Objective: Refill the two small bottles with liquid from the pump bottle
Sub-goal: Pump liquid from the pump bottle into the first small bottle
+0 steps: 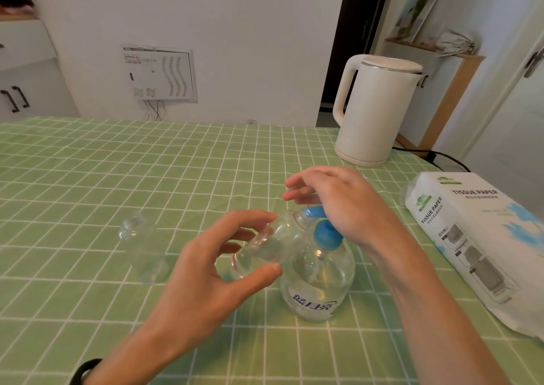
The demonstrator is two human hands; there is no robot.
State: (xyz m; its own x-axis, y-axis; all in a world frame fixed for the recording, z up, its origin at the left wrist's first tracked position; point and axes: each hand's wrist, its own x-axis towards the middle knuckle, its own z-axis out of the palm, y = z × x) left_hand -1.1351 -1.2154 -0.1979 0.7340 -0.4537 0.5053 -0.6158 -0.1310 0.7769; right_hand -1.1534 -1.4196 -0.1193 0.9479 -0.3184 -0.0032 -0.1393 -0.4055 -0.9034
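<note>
The left hand curls fingers and thumb round a small clear plastic bottle, tipped on its side so its mouth meets the spout of the large clear pump bottle standing on the green checked tablecloth, held so, I'd say, to catch what comes out. The right hand lies straight-fingered over the blue pump head, gripping nothing, its heel placed to press down. How full the held bottle is, I cannot tell. A second small clear bottle stands upright, apart to the left, seemingly awaiting its turn
</note>
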